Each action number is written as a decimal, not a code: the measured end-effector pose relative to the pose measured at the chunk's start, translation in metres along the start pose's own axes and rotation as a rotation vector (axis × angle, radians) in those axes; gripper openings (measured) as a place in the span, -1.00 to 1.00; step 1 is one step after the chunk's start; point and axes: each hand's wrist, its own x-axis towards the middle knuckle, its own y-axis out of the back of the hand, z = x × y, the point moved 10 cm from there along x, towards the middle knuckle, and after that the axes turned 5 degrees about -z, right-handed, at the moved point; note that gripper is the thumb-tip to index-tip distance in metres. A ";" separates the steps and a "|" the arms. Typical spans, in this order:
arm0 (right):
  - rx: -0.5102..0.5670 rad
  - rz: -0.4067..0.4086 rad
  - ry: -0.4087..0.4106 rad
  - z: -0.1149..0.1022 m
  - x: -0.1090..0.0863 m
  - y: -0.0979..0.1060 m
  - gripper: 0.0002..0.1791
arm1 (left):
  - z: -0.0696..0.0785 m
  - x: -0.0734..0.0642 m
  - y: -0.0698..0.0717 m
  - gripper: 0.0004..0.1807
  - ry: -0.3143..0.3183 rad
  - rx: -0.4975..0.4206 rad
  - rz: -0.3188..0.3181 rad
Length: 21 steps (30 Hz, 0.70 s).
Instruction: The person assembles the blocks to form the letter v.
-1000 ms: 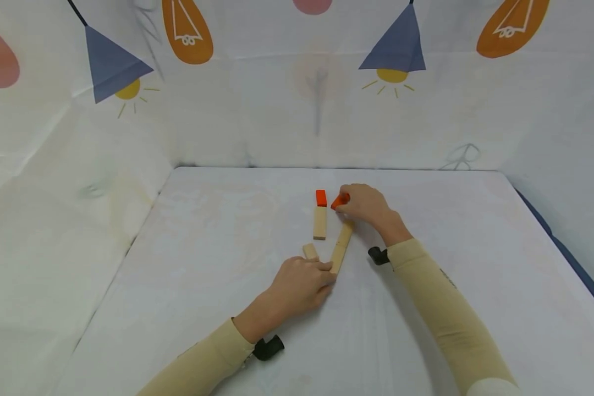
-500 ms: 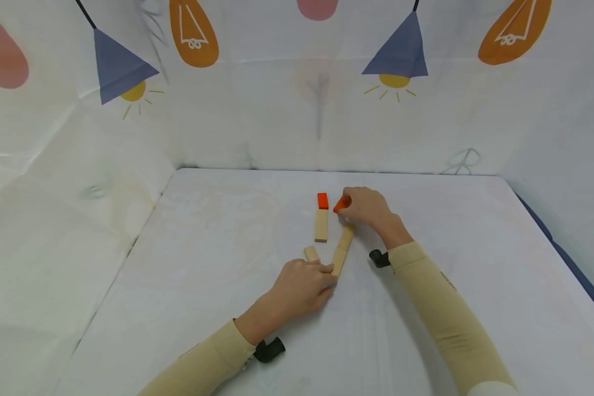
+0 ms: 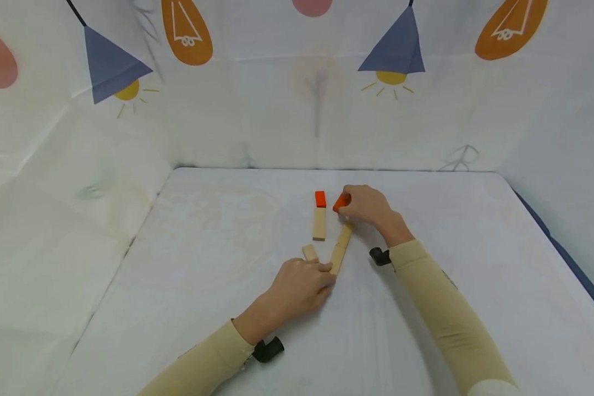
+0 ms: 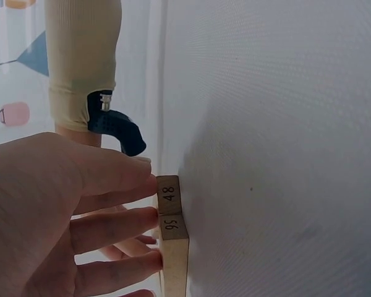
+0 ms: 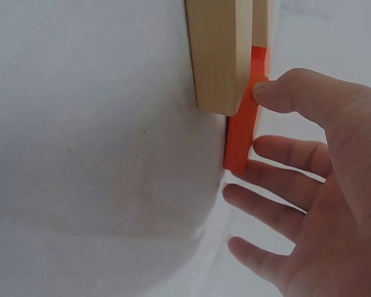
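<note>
My right hand [image 3: 368,206] pinches an orange wooden block [image 3: 340,203] between thumb and fingers at the far end of a slanting wooden strip [image 3: 341,247]. In the right wrist view the thumb lies on top of that orange block [image 5: 240,139], beside the end of a plain wooden block [image 5: 215,62]. My left hand [image 3: 302,283] rests at the near end of the strip, its extended fingertips touching small wooden blocks. In the left wrist view two number-marked block ends [image 4: 169,193] meet at those fingertips. Part of another plain block [image 3: 309,252] shows beyond the left hand.
Left of the strip, a second orange block [image 3: 320,199] stands end to end with a plain wooden block [image 3: 319,224]. All lie on a white-covered table [image 3: 218,231]. A white sheet wall [image 3: 262,110] printed with lamps rises behind the table's far edge.
The head view shifts slightly down and then back up. Both hands and the blocks stay practically where they were, with the right hand keeping its pinch on the orange block.
</note>
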 end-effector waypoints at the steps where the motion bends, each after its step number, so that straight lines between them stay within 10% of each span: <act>1: -0.001 0.000 0.001 0.000 0.000 0.000 -0.65 | 0.000 0.000 0.000 -0.80 0.001 0.000 0.000; 21: -0.038 0.011 0.025 0.007 -0.002 0.000 -0.60 | -0.001 -0.001 0.000 -0.80 -0.010 -0.003 -0.002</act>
